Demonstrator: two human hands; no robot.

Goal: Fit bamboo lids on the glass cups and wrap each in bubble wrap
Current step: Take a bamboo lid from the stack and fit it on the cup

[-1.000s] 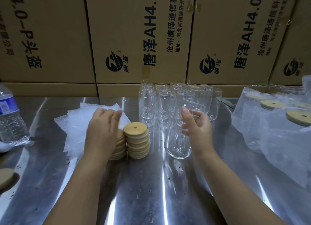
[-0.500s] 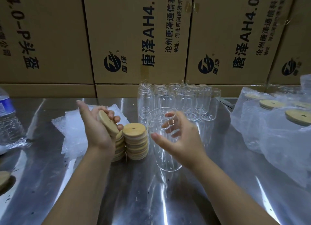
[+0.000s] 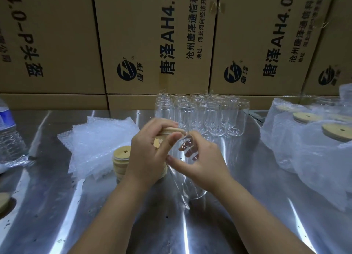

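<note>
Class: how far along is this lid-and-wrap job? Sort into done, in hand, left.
Done: several lidded, wrapped cups lie at right. In hand: the left hand holds a bamboo lid against the glass cup the right hand grips. Left: a cluster of bare cups behind, with lid stacks and bubble wrap sheets waiting.

- Shiny steel tabletop (image 3: 91, 227), streaked with glare.
- 12 o'clock: a cluster of empty glass cups (image 3: 203, 113), upright and packed close.
- 10 o'clock: a loose pile of bubble-wrap sheets (image 3: 99, 139).
- Just beside that pile, toward the centre: stacked bamboo lids (image 3: 122, 158).
- 2 to 3 o'clock: wrapped cups (image 3: 308, 158) with lids on, bunched together.
- 9 o'clock: a plastic water bottle (image 3: 9, 137).
- 8 o'clock, cut off by the frame edge: a lone lid (image 3: 3, 201).
</note>
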